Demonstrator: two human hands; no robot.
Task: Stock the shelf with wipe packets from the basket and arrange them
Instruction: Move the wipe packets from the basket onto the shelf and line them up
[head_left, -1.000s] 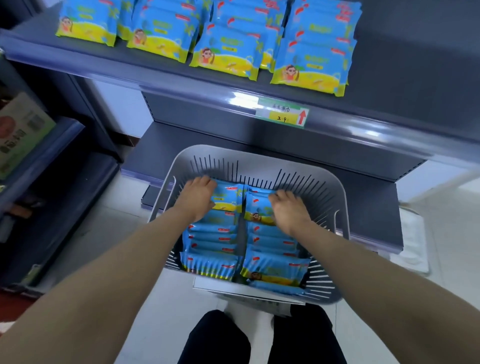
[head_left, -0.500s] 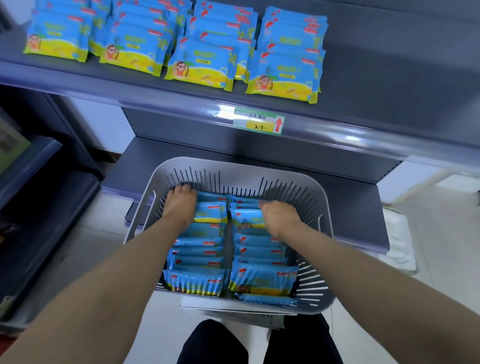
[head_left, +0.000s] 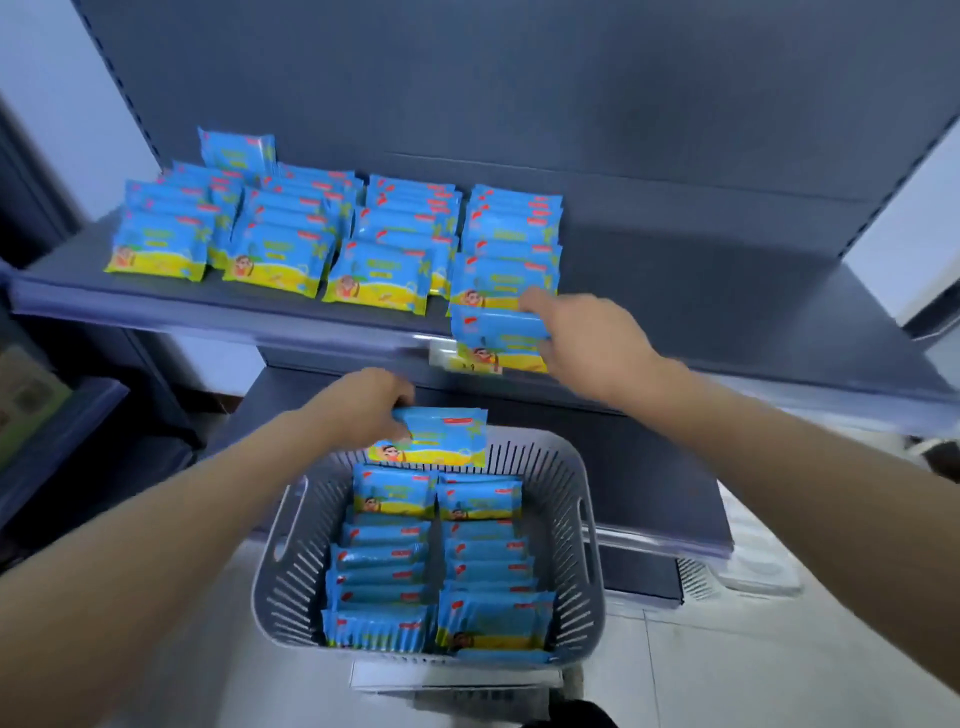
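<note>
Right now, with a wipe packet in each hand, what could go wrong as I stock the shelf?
The raised packet in your right grip hovers at the shelf lip; released early, it could drop. Pushing it in may shove the right-hand stack askew. The left grip pinches the lower packet by one end above the basket, so it might slip.

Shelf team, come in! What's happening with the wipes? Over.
Right hand grips a packet at the shelf front. Left hand holds another packet above the basket. Nothing blocking.

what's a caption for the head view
Right hand holds one packet at the shelf edge, left hand a second packet above the basket.
</note>
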